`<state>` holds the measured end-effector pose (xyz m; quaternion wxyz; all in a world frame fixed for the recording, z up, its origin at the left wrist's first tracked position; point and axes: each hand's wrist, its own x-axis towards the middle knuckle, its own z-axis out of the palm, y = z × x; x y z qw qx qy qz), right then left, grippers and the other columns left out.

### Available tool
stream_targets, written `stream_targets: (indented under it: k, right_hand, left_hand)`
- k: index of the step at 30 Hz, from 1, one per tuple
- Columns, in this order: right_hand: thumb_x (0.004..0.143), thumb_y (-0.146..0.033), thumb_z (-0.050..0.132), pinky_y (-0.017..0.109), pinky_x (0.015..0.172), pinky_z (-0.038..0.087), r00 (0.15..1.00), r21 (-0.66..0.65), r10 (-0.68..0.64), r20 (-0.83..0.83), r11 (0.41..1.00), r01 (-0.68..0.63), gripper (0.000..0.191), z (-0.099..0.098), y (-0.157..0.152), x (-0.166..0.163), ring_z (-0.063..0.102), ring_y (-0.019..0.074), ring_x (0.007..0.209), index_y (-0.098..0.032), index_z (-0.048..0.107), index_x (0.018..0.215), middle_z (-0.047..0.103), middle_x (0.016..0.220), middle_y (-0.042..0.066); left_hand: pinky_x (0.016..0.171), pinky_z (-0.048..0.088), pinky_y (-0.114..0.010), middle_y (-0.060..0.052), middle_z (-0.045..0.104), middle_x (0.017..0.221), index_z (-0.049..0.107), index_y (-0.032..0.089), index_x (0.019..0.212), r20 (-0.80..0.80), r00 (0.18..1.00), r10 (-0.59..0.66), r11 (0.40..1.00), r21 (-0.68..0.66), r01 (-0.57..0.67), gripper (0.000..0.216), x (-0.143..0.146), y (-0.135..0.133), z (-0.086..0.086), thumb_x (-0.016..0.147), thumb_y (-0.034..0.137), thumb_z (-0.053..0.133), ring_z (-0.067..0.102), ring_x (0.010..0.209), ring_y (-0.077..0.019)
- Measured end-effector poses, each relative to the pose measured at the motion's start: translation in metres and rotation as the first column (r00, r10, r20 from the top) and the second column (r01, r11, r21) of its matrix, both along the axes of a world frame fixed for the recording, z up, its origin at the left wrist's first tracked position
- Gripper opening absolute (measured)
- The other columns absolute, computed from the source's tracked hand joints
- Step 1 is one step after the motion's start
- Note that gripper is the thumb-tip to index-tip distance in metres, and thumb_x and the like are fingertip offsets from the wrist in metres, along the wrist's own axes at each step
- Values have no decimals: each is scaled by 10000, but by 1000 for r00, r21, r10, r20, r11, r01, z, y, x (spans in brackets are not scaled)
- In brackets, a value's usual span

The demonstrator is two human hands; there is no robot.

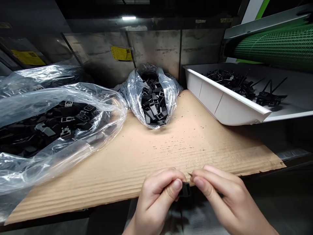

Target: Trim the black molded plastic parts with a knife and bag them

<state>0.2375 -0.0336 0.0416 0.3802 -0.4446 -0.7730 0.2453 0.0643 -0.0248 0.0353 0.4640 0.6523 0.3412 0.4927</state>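
Observation:
Between thumb and fingers, my left hand (162, 199) grips a small black plastic part (185, 190) just past the front edge of the cardboard sheet (146, 163). My right hand (220, 192) is pinched around a thin pointed blade (190, 175), of which only the tip shows. That tip points at the black part from the right, with a small gap between them. Most of the blade is covered by my fingers.
A clear bag of black plastic parts (153, 101) stands at the back middle. Larger clear bags (107, 127) with similar parts lie on the left. A white tray (207, 104) of black pieces (230, 83) sits at right, below a green conveyor belt (276, 45). Dark crumbs dot the cardboard.

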Motion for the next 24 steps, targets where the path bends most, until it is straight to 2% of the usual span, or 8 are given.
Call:
stream_targets:
  k: [3,10,14,17,19,22,24]
  right_hand:
    - [934,-210,414,238,559,438,999,-15,-47,-4,999,47,247,-1,2,2,568,135,608,-193,599,771,574,660,3]
    - [936,-234,407,220,578,468,1000,-105,-6,-20,994,4,270,2,-1,1,595,129,624,-200,601,752,587,668,0]
    - [914,-320,477,196,589,498,999,-173,12,-51,985,-20,215,6,2,3,632,133,672,-215,644,827,621,724,4]
    - [923,-371,451,193,609,524,997,-223,39,-69,973,-54,269,8,1,5,652,140,708,-221,655,832,644,757,12]
    - [921,-404,445,209,653,546,998,-205,25,-57,978,-36,283,9,-2,6,670,158,770,-226,665,921,672,827,28]
    - [920,-424,435,252,706,565,996,-111,-93,9,989,94,321,8,-7,4,670,210,918,-255,650,1087,702,967,55]
    - [938,-376,395,262,688,567,988,-36,-143,62,989,146,315,8,-9,2,671,219,918,-267,667,1054,711,940,54]
  left_hand:
    - [523,358,-216,21,470,559,618,176,726,-17,1000,17,1000,3,-17,266,1,0,1,925,293,487,448,522,-107]
    - [532,363,-220,17,482,578,609,179,732,-38,999,15,999,-44,-17,241,1,0,4,920,263,485,457,532,-112]
    - [547,364,-213,23,481,583,604,181,721,-71,997,-1,999,-50,-3,225,0,-1,6,912,225,493,460,538,-106]
    - [541,362,-207,27,484,584,606,186,731,-78,997,8,999,-51,-12,217,0,-1,6,912,222,491,465,539,-104]
    - [540,364,-200,30,484,581,603,191,726,-76,997,33,998,-50,-37,223,1,0,5,915,217,487,465,540,-102]
    - [560,379,-191,31,517,615,605,207,763,-75,994,75,997,12,-75,190,4,1,3,914,187,491,489,567,-104]
    - [573,390,-192,26,544,653,603,217,809,-87,991,99,993,72,-93,159,6,1,0,911,166,492,511,589,-110]
